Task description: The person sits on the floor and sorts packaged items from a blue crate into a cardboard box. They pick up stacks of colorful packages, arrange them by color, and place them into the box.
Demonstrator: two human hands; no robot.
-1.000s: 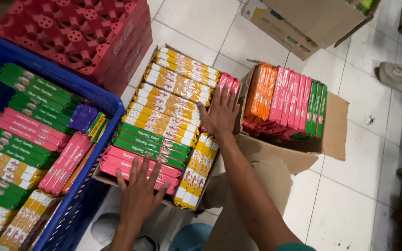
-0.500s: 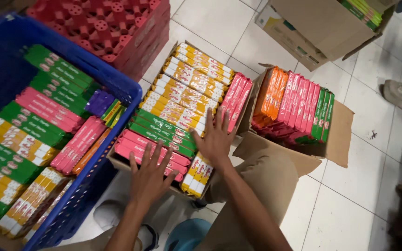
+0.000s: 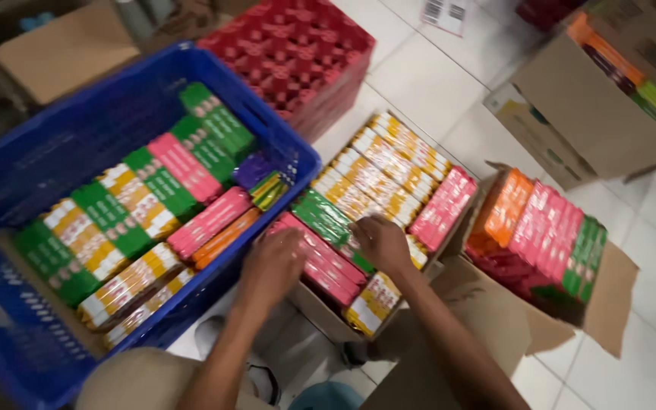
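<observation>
A flat cardboard tray [image 3: 320, 315] on the floor holds rows of yellow, green and pink packets [image 3: 377, 178]. My left hand [image 3: 271, 266] lies on the pink packets [image 3: 324, 262] at the tray's near end, fingers curled over them. Just to its right, my right hand [image 3: 381, 243] rests on the green packets [image 3: 324, 216] beside them. Whether either hand has lifted a packet is too blurred to tell. A blue plastic crate [image 3: 267, 125] to the left is filled with the same kinds of packets.
An open cardboard box [image 3: 616, 292] with orange, pink and green packets stands at the right. Stacked red trays [image 3: 298, 53] sit behind the crate. Another cardboard box [image 3: 586, 99] is at the far right. White floor tiles [image 3: 427, 68] show between them.
Both hands have drawn back toward the tray's near end and come closer together. The view has swung left, showing more of the blue crate.
</observation>
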